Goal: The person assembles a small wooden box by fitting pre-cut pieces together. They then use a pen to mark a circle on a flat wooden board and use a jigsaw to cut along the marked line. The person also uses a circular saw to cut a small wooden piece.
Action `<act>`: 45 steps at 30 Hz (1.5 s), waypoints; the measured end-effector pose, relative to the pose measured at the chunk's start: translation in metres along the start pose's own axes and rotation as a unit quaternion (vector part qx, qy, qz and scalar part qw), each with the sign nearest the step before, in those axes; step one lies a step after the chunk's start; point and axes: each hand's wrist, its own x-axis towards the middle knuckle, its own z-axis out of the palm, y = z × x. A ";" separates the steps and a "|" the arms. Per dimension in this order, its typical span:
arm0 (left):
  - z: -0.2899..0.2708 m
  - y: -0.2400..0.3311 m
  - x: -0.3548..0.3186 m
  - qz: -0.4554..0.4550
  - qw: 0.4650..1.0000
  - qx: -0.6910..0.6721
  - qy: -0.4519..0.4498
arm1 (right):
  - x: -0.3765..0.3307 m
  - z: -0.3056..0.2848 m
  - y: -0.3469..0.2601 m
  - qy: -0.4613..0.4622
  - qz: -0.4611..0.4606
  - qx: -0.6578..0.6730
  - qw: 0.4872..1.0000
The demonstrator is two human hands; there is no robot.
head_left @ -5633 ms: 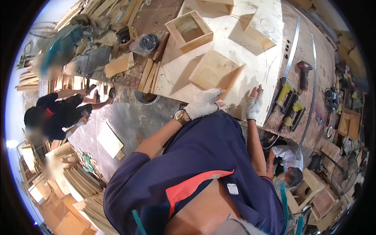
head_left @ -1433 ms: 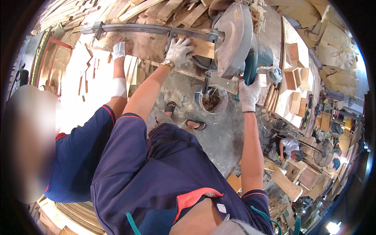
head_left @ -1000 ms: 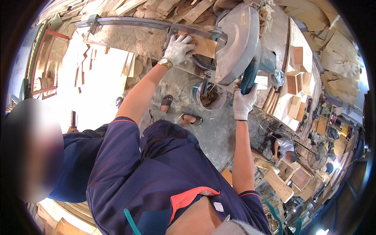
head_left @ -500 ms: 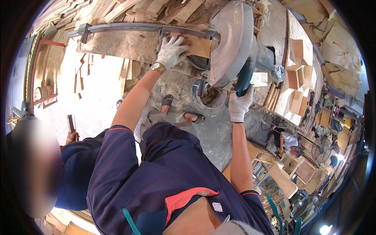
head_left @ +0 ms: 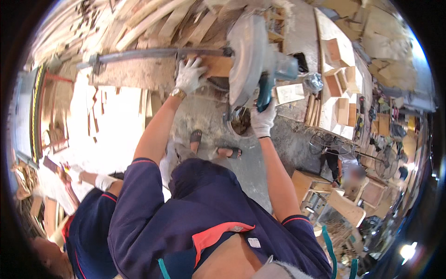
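My left hand (head_left: pixel 190 76), in a white knit glove with a watch at the wrist, lies with fingers spread on a brown wooden board (head_left: pixel 218 66). The board sits against the long metal fence (head_left: pixel 134 54), and its right end runs up to the miter saw (head_left: pixel 247 60). My gloved right hand (head_left: pixel 263 122) is wrapped round the saw's teal handle (head_left: pixel 265 93). The large grey guard is slightly blurred and hides the blade, so I cannot tell whether it touches the wood.
A bucket (head_left: pixel 240 125) stands below the saw. Wooden box pieces (head_left: pixel 341 83) lie on a bench to the right, near a fan (head_left: pixel 388 160). Wood strips (head_left: pixel 176 21) are piled behind the fence. A co-worker (head_left: pixel 90 232) is close on my left; another person (head_left: pixel 346 169) works at the right.
The whole view has shifted a little. Both my hands keep their places on board and handle. The co-worker on the left has leaned lower, with a flat piece in one hand.
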 end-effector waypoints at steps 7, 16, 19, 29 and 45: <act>-0.015 0.011 -0.013 0.030 0.998 0.029 -0.048 | 0.053 -0.093 -0.104 -0.070 -0.093 -0.033 0.993; -0.028 0.113 -0.124 -0.228 0.913 -0.328 -0.076 | 0.227 -0.120 -0.199 -0.110 -0.284 -0.088 0.948; -0.037 0.184 -0.155 -0.303 0.755 -0.579 -0.057 | 0.179 -0.111 -0.100 -0.071 -0.291 0.072 0.951; 0.054 0.330 -0.081 -0.166 0.896 -0.394 -0.122 | -0.102 -0.239 0.232 -0.135 0.252 0.330 0.900; 0.124 0.287 0.045 -0.241 0.955 0.117 0.126 | -0.168 -0.590 0.481 0.316 0.297 0.319 0.843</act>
